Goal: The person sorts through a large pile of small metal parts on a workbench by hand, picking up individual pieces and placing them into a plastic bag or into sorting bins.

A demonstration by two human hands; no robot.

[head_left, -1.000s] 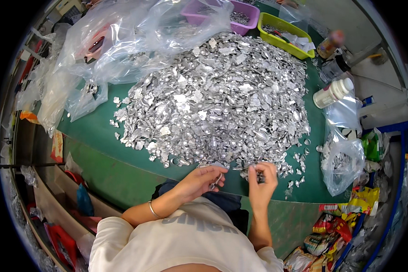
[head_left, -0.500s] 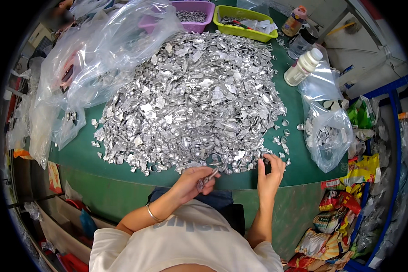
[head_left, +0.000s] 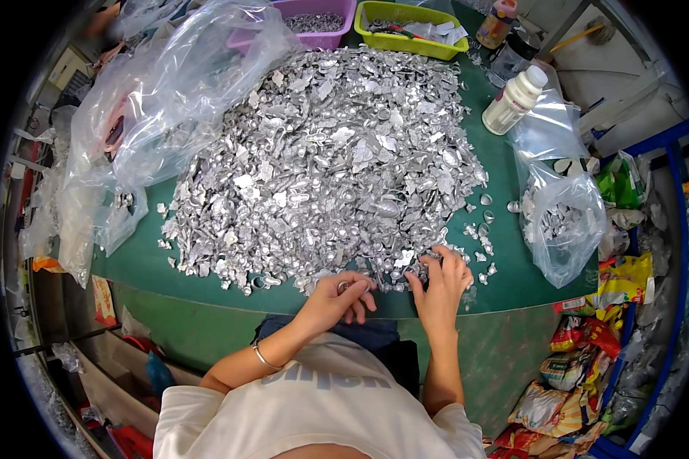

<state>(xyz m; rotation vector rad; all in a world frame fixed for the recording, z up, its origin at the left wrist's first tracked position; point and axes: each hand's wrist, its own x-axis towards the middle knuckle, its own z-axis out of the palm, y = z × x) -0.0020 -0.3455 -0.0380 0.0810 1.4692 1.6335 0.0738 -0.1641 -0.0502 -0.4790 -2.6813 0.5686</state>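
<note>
The left hand (head_left: 334, 301) curls its grip around a small silvery piece (head_left: 343, 287), seemingly for security; the right hand (head_left: 441, 289) spreads a loose grip, contents unclear, at the near edge of the silvery metal heap (head_left: 329, 168), apparently piled within reach on the green counter (head_left: 513, 264).

Cream T-shirt (head_left: 306, 421), which I view remotely from above, with rounded neckline and loose, short sleeves (head_left: 184, 417); large grey-blue lettering (head_left: 311, 373) spans the chest. A slim, silver-coloured bangle (head_left: 261, 356) encircles the left wrist (head_left: 282, 344). Dark blue cloth (head_left: 371, 333) shows at the lap.
</note>
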